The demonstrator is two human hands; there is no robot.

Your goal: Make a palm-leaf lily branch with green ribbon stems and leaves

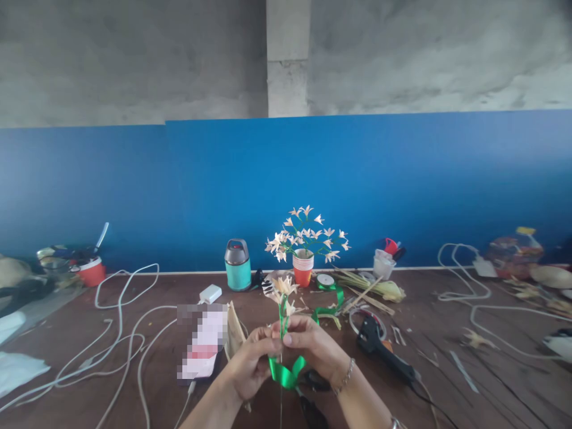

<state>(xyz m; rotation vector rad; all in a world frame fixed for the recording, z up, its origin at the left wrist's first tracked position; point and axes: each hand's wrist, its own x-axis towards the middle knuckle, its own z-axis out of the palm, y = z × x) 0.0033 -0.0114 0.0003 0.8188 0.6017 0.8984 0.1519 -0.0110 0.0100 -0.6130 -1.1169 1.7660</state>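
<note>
Close in front of me, my left hand [252, 360] and my right hand [315, 345] meet with their fingertips pinched round the green stem of a small spray of pale artificial flowers [285, 289]. The spray stands upright, blossoms on top. A loop of shiny green ribbon [285, 374] hangs below my fingers, between the two hands. Beneath it a thin straight wire [280, 405] runs down from the stem. My fingers hide where ribbon and stem meet. Behind stands a red paper cup [303, 271] holding more such flowers [308, 235].
A glue gun [379, 348] lies to the right, near a ribbon spool [325, 280] and dried husks [375, 286]. On the left are a phone [205, 345], a white charger [210, 294], white cables [120, 310] and a turquoise flask [238, 271]. A blue panel [268, 179] closes off the back.
</note>
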